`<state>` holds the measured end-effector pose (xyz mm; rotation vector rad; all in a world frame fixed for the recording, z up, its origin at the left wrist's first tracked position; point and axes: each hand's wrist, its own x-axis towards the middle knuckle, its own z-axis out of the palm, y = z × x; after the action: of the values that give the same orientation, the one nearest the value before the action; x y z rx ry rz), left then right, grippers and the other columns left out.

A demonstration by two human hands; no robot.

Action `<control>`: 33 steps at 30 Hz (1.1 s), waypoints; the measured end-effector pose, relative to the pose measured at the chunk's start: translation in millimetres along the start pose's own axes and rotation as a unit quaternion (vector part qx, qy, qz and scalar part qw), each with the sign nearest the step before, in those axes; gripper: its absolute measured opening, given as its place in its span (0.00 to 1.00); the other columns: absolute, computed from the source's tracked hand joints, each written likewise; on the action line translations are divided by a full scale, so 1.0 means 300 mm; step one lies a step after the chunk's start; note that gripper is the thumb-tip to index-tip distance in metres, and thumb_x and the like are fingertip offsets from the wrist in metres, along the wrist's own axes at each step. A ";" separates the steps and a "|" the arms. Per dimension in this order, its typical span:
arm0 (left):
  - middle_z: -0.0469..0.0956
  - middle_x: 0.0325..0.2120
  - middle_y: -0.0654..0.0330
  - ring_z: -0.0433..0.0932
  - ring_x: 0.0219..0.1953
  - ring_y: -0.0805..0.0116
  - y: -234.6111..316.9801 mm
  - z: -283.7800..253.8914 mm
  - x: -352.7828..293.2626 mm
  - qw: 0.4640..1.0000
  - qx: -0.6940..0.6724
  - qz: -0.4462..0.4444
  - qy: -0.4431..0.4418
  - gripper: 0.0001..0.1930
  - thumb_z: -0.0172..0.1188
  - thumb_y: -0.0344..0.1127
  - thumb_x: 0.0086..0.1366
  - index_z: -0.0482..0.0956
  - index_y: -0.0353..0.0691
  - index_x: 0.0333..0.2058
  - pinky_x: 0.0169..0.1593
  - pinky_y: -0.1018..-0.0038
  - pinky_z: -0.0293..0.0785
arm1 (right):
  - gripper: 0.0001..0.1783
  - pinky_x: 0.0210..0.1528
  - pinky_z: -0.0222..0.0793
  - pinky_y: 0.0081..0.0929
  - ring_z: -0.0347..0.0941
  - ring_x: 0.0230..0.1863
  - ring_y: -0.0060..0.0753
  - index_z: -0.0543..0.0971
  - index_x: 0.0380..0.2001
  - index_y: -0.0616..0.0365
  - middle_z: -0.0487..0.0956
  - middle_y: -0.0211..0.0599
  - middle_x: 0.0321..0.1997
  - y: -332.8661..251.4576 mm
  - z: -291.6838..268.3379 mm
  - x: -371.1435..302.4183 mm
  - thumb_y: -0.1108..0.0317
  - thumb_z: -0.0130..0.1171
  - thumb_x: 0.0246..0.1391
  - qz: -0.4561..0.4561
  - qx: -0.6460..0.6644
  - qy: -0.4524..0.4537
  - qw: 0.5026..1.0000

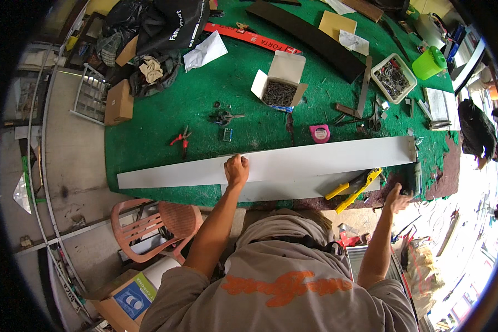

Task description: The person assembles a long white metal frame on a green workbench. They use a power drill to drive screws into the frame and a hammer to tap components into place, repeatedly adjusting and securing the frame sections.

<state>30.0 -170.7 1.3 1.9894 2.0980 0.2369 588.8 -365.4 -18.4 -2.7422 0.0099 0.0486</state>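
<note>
A long white panel lies across the near part of the green-covered table. My left hand is closed on it around mid-length, fingers curled toward its far edge. By the panel's right end, my right hand is wrapped round a dark power tool that looks like a drill, its thin tip close to the panel's end. A grey-white sheet sits partly beneath the panel. On that sheet, between my hands, rests a plier-like tool with yellow handles.
Beyond the panel are a pink tape measure, red-handled pliers, scissors, a metal square and an open box of small fasteners. A white tub of hardware stands farther right. A pink plastic chair is at the near left.
</note>
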 end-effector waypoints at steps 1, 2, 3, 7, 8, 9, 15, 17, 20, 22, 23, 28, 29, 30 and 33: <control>0.80 0.27 0.47 0.79 0.36 0.45 0.000 0.002 0.001 1.000 -0.001 0.005 0.005 0.10 0.56 0.37 0.62 0.77 0.36 0.28 0.44 0.52 0.71 | 0.51 0.59 0.59 0.72 0.60 0.65 0.63 0.59 0.68 0.47 0.65 0.57 0.65 0.005 -0.012 0.052 0.33 0.61 0.48 0.025 -0.017 0.012 0.999; 0.80 0.27 0.46 0.79 0.35 0.45 -0.001 0.003 0.001 1.000 -0.003 0.008 0.010 0.10 0.56 0.37 0.62 0.77 0.36 0.28 0.43 0.51 0.71 | 0.51 0.59 0.59 0.71 0.60 0.65 0.63 0.59 0.68 0.49 0.65 0.57 0.65 0.012 -0.022 0.101 0.32 0.61 0.48 0.046 -0.020 0.020 0.999; 0.80 0.26 0.46 0.79 0.35 0.44 0.000 0.004 0.000 1.000 -0.005 0.006 0.012 0.10 0.56 0.36 0.62 0.77 0.36 0.28 0.43 0.51 0.71 | 0.51 0.60 0.59 0.71 0.60 0.66 0.64 0.59 0.68 0.50 0.65 0.58 0.64 0.024 -0.031 0.149 0.32 0.61 0.48 0.069 -0.024 0.030 0.997; 0.80 0.26 0.46 0.79 0.35 0.45 0.006 0.002 -0.002 1.000 -0.005 0.001 0.014 0.10 0.56 0.36 0.62 0.76 0.36 0.27 0.43 0.51 0.71 | 0.55 0.60 0.59 0.68 0.61 0.65 0.64 0.60 0.65 0.60 0.66 0.61 0.63 0.073 -0.033 0.302 0.29 0.61 0.48 0.136 -0.036 0.034 0.989; 0.79 0.25 0.46 0.79 0.35 0.45 0.008 0.000 -0.003 1.000 -0.005 0.001 0.016 0.10 0.56 0.36 0.62 0.76 0.35 0.27 0.43 0.51 0.71 | 0.55 0.61 0.60 0.66 0.62 0.64 0.64 0.60 0.65 0.62 0.66 0.61 0.62 0.083 -0.030 0.327 0.29 0.61 0.48 0.143 -0.040 0.039 0.988; 0.79 0.25 0.45 0.79 0.34 0.44 0.010 -0.002 -0.003 1.000 -0.005 0.002 0.018 0.10 0.56 0.36 0.62 0.76 0.35 0.26 0.42 0.51 0.71 | 0.56 0.61 0.60 0.64 0.62 0.63 0.64 0.59 0.65 0.64 0.67 0.61 0.61 0.091 -0.024 0.345 0.29 0.61 0.47 0.149 -0.043 0.044 0.987; 0.79 0.23 0.44 0.80 0.31 0.43 0.019 -0.013 -0.002 0.999 -0.006 0.014 0.034 0.10 0.57 0.35 0.61 0.75 0.35 0.24 0.40 0.51 0.74 | 0.55 0.57 0.67 0.56 0.68 0.60 0.61 0.61 0.64 0.71 0.68 0.59 0.63 0.093 -0.002 0.361 0.33 0.62 0.48 0.233 0.227 -0.087 0.942; 0.79 0.23 0.44 0.80 0.31 0.43 0.023 -0.015 -0.001 0.999 0.001 0.014 0.042 0.11 0.57 0.35 0.61 0.75 0.34 0.24 0.40 0.51 0.75 | 0.54 0.54 0.69 0.56 0.69 0.60 0.59 0.63 0.64 0.70 0.68 0.56 0.65 0.093 -0.004 0.364 0.35 0.62 0.48 0.237 0.354 -0.180 0.887; 0.79 0.23 0.43 0.80 0.30 0.43 0.028 -0.014 0.000 0.999 0.004 0.006 0.039 0.11 0.57 0.35 0.61 0.76 0.34 0.24 0.40 0.51 0.75 | 0.52 0.53 0.69 0.56 0.69 0.60 0.58 0.65 0.65 0.65 0.67 0.50 0.68 0.107 -0.012 0.385 0.36 0.63 0.47 0.227 0.402 -0.299 0.835; 0.80 0.23 0.43 0.80 0.30 0.42 0.027 -0.013 -0.002 0.999 0.005 0.004 0.037 0.11 0.56 0.35 0.61 0.77 0.33 0.24 0.40 0.51 0.76 | 0.52 0.55 0.67 0.58 0.67 0.62 0.57 0.65 0.67 0.59 0.67 0.47 0.69 0.122 -0.017 0.399 0.35 0.63 0.46 0.250 0.381 -0.306 0.836; 0.80 0.23 0.43 0.80 0.30 0.42 0.027 -0.011 -0.001 0.999 0.005 0.005 0.039 0.11 0.56 0.35 0.61 0.77 0.33 0.25 0.40 0.51 0.76 | 0.52 0.56 0.65 0.59 0.66 0.63 0.56 0.65 0.67 0.56 0.66 0.46 0.69 0.128 -0.019 0.404 0.34 0.63 0.45 0.247 0.374 -0.317 0.836; 0.80 0.24 0.42 0.81 0.31 0.41 0.027 -0.007 -0.003 0.999 0.015 -0.010 0.040 0.12 0.57 0.36 0.61 0.77 0.33 0.25 0.41 0.51 0.76 | 0.50 0.55 0.59 0.54 0.64 0.62 0.49 0.69 0.64 0.40 0.69 0.40 0.67 0.130 -0.032 0.397 0.27 0.62 0.39 0.262 0.335 -0.302 0.853; 0.80 0.24 0.42 0.81 0.31 0.41 0.029 -0.009 -0.002 0.999 0.014 -0.006 0.038 0.12 0.57 0.37 0.61 0.77 0.34 0.25 0.40 0.51 0.76 | 0.50 0.56 0.60 0.55 0.64 0.63 0.49 0.69 0.64 0.41 0.69 0.40 0.67 0.126 -0.036 0.393 0.28 0.62 0.40 0.255 0.337 -0.309 0.852; 0.80 0.25 0.42 0.81 0.31 0.41 0.030 -0.012 0.001 0.999 0.019 -0.009 0.038 0.12 0.57 0.37 0.61 0.77 0.34 0.25 0.40 0.51 0.76 | 0.50 0.56 0.61 0.57 0.65 0.63 0.50 0.69 0.64 0.42 0.69 0.40 0.67 0.123 -0.041 0.389 0.28 0.62 0.41 0.255 0.336 -0.312 0.852; 0.80 0.25 0.43 0.81 0.31 0.40 0.022 -0.027 0.011 1.000 0.009 -0.026 0.009 0.14 0.57 0.41 0.62 0.78 0.34 0.26 0.40 0.50 0.76 | 0.48 0.60 0.63 0.57 0.65 0.64 0.51 0.66 0.67 0.44 0.68 0.42 0.68 0.123 -0.047 0.384 0.30 0.60 0.47 0.239 0.390 -0.338 0.822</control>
<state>33.9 -166.6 10.8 1.9473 2.1662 0.2278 704.0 -405.0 -23.8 -1.7147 0.4211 0.9309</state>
